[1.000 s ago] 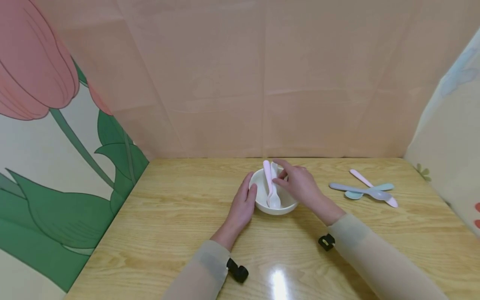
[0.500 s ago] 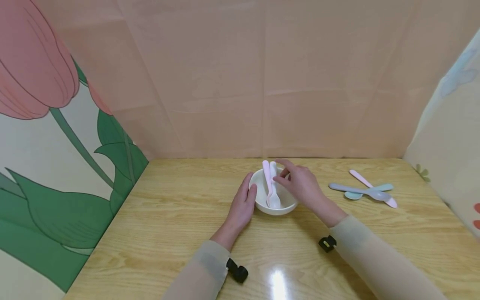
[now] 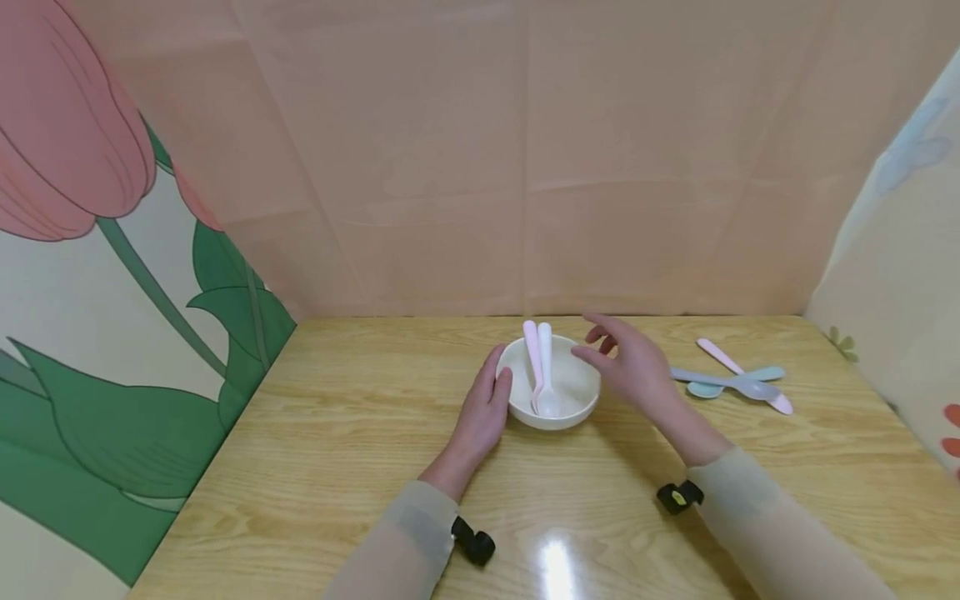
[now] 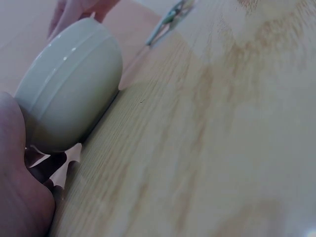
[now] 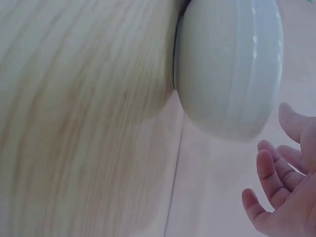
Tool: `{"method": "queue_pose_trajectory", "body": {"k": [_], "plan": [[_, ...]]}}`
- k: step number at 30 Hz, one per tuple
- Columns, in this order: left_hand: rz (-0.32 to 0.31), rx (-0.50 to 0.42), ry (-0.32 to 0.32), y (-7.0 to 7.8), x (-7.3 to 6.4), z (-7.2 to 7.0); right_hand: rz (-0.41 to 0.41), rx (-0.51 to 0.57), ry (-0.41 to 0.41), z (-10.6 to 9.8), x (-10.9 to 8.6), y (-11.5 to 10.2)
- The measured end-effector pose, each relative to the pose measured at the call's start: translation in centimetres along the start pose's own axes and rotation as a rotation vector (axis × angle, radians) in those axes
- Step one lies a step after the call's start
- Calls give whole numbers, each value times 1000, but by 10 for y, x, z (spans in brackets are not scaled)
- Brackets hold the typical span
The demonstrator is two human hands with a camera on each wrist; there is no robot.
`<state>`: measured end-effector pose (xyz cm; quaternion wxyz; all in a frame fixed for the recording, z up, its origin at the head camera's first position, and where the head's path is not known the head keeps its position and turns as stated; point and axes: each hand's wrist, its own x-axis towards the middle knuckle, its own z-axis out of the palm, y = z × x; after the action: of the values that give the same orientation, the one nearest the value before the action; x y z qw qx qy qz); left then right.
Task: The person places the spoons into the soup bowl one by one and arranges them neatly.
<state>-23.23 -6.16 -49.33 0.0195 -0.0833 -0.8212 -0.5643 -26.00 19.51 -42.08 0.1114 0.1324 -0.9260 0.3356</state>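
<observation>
— Fingers [image 3: 606,321] first: how do they lie?

— Loosely curved on the right hand [image 3: 633,362], thumb and forefinger well apart, pinching nothing. It hangs just beside the right rim of a white bowl [image 3: 578,385]. The left hand [image 3: 486,407] cups the bowl's left side, thumb and fingers against the outer wall.

— Where is the bowl, and what does it hold?

— Upright on the wooden table [image 3: 375,433], toward the far edge. A pink fork [image 3: 532,350], judging by its tip, and a white spoon [image 3: 546,358] lean inside, heads low, handles poking past the far rim.

— How might they handle?

— Probably light and stiff, like plastic, and smooth enough to slide along the rim. I'd pinch each by its raised handle end. The bowl looks rigid and glossy; I can't tell whether it is breakable, so a palm round its curved wall seems the safest hold.

— Anything else nearby?

— To the right, a grey spoon [image 3: 753,387] lies crossed over a teal spoon [image 3: 768,374] and a pink utensil [image 3: 717,354].
</observation>
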Motion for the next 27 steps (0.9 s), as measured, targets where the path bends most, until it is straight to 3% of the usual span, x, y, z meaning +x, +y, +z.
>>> {"method": "queue_pose_trajectory", "body": {"k": [15,27], "plan": [[4,14,9,-1,0,-1,-29,39,98,-40,-20,37],[-22,8,2,2,0,-1,-9,-18,25,-71,-25,71]]}}
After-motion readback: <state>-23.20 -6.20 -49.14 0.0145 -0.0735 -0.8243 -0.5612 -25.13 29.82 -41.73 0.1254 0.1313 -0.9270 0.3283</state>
